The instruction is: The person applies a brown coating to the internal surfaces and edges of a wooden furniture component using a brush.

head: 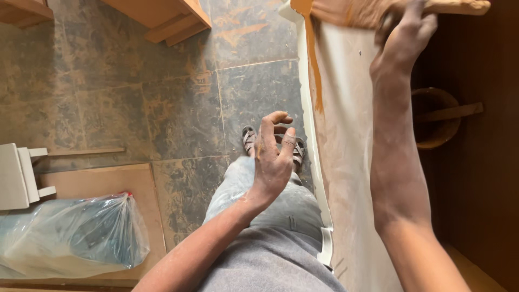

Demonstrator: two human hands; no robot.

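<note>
My right hand [406, 38] reaches far forward and presses an orange-brown stained rag [346, 12] against the top of a white panel [346, 135]. An orange streak of stain [314, 65] runs down the panel's left edge. My left hand [274, 157] hovers free above my legs, fingers apart and curled, holding nothing. Both forearms are dusty. My sandalled feet [250, 138] show on the tiled floor below the left hand.
A brown bowl with a stick across it [435, 118] sits right of the panel on a dark surface. A clear plastic bag [70, 235] lies on a board at left. Wooden furniture parts [167, 19] stand at the top, a white piece [19, 176] at far left.
</note>
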